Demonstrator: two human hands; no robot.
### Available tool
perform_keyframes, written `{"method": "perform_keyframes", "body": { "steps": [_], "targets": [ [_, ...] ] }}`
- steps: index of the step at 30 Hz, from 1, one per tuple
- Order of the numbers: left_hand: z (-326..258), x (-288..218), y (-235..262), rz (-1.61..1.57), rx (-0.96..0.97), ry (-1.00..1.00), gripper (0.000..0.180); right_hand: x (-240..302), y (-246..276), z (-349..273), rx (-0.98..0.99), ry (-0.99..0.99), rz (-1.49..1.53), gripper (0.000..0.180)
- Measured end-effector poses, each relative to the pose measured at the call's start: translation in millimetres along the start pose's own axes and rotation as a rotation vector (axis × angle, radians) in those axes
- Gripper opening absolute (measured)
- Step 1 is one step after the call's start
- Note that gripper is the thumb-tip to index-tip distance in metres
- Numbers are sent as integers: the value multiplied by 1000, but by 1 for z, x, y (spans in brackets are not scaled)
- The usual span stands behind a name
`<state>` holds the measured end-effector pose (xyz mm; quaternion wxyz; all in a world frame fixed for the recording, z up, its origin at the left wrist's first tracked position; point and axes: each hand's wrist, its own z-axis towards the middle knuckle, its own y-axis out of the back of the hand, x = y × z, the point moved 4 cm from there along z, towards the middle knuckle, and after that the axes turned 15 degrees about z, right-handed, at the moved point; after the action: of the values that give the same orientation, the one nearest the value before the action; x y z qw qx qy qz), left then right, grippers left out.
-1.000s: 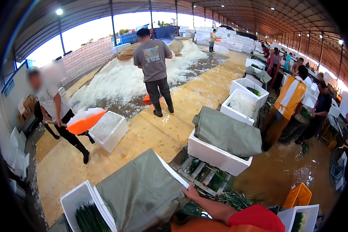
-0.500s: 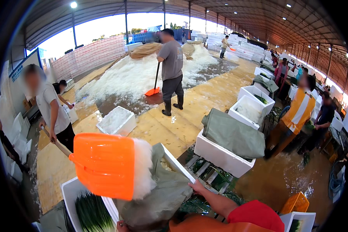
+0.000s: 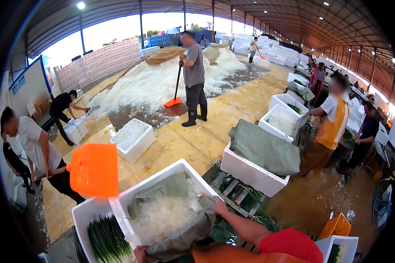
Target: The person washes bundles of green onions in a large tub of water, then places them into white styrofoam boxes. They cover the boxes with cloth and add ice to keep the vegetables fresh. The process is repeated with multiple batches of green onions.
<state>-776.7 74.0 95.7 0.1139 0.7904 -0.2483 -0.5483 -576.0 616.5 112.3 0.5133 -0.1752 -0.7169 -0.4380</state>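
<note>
An open white foam box (image 3: 131,202) stands before me, lined with a grey-green sheet (image 3: 180,239) and holding a heap of crushed ice (image 3: 166,219). My right hand (image 3: 219,207) is closed on the sheet at the box's right rim. At the near left corner, my left hand (image 3: 141,253) grips the sheet's near edge, partly cut off by the picture's lower border. An orange shovel (image 3: 94,170) hangs just beyond the box's left corner, held by a co-worker (image 3: 41,147) in a light shirt. Its blade shows no ice.
A foam box of long green vegetables (image 3: 107,236) adjoins on the left. Right of me, a sheet-covered foam box (image 3: 263,153) rests on a slatted rack (image 3: 237,195). Beyond lie an ice-filled box (image 3: 134,138), a large ice pile (image 3: 131,94) and a person with another shovel (image 3: 172,102).
The orange shovel has tipped its ice into the lined box and drawn back left. The sheet now lies folded back toward me, showing the ice. My hands have barely moved.
</note>
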Motion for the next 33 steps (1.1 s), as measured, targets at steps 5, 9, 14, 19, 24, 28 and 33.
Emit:
{"method": "perform_keyframes", "body": {
  "steps": [5, 9, 14, 19, 24, 28, 33],
  "targets": [
    [-3, -63, 12, -71, -49, -52, 15, 20, 15, 42, 32, -89, 364, 28],
    [-41, -132, 41, -169, -34, -205, 18, 75, 40, 56, 138, -32, 502, 24],
    [-165, -200, 99, -106, 33, -288, 15, 182, 141, -15, 140, -1, 735, 28],
    [-262, -183, 129, 173, 405, -742, 14, 164, 251, -97, 37, 167, 814, 26],
    [-236, -16, 13, 348, 734, -160, 35, 9, 177, -136, 189, -180, -701, 23],
    [-200, 68, -2, 339, 395, -49, 39, 37, 44, -128, 191, 422, -387, 44],
    [-141, 36, 47, 232, -124, -199, 40, 150, -169, -100, 526, 751, -304, 65]
  ]
}}
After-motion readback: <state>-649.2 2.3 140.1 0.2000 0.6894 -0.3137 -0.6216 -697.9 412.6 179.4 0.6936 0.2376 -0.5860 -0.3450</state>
